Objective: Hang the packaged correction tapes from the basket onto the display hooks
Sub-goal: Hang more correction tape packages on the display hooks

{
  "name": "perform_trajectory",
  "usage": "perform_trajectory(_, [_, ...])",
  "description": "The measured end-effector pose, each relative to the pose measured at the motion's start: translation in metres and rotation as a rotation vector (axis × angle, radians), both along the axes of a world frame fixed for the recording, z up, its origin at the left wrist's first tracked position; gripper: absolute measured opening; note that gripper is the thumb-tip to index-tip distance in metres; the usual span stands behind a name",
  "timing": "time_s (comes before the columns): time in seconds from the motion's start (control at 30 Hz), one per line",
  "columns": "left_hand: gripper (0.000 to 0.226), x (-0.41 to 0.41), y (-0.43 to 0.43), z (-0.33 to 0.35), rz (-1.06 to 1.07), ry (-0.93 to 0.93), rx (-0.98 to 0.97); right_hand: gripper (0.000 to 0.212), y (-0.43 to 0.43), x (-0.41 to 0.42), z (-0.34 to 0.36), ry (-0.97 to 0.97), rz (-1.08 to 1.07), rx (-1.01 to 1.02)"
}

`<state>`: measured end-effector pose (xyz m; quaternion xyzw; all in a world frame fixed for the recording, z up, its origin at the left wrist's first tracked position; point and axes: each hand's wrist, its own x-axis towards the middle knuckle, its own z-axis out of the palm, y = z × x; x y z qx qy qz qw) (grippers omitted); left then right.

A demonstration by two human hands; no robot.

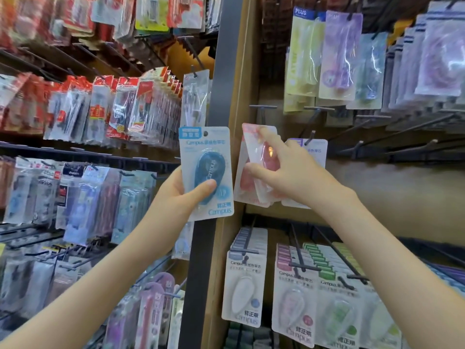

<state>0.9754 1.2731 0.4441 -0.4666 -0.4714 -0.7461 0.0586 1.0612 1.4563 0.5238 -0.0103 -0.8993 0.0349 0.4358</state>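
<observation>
**At the peg wall: light, glossy blister packs, best held by the card**

In front of the wooden display wall (392,197), the left hand (176,197) grasps a blue correction tape pack (206,170). It is a white card with a clear plastic blister over a dark blue oval dispenser. The thumb lies across the blister with the fingers behind the card, and the pack stands upright beside the dark upright post (221,71).

The right hand (294,170) pinches a pink correction tape pack (259,157) of the same build. The pack is tilted, with the thumb on its face and the forefinger reaching to its top edge. A second pink pack seems to lie just behind it. The hand hides whether either is already on a peg. Just beside them, a purple-labelled pack (315,149) hangs from a black wire hook (312,136). The basket is out of view.

These packs look very light. The card seems stiff enough to keep its shape, though it would likely bend at a corner. The film is glossy and probably slick under dry fingers, and the blister may dent if squeezed hard.

The safer hold is likely on the card's lower half or side edges. That leaves the round hanging hole (205,133) at the top free to slide over a hook tip. The hole is small, so the pack should probably meet the hook square; a tilted card may snag.
</observation>
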Motion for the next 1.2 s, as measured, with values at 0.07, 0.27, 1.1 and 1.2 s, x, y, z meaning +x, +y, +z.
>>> perform_trajectory(0.07, [0.047,0.001,0.002,-0.001,-0.014,-0.012,0.003,0.078,-0.002,0.001,-0.002,0.007,-0.047,0.046])
perform_trajectory(0.27, [0.044,0.008,0.009,0.001,-0.035,-0.08,0.1,0.076,-0.012,-0.008,-0.018,0.06,-0.269,0.236])
perform_trajectory(1.1, [0.046,0.074,0.134,0.035,0.477,0.517,-0.129,0.033,0.07,0.103,-0.027,0.282,0.689,-0.963])
perform_trajectory(1.2, [0.044,0.047,0.147,0.035,0.973,0.77,-0.138,0.03,0.082,0.106,-0.025,0.295,0.567,-0.934])
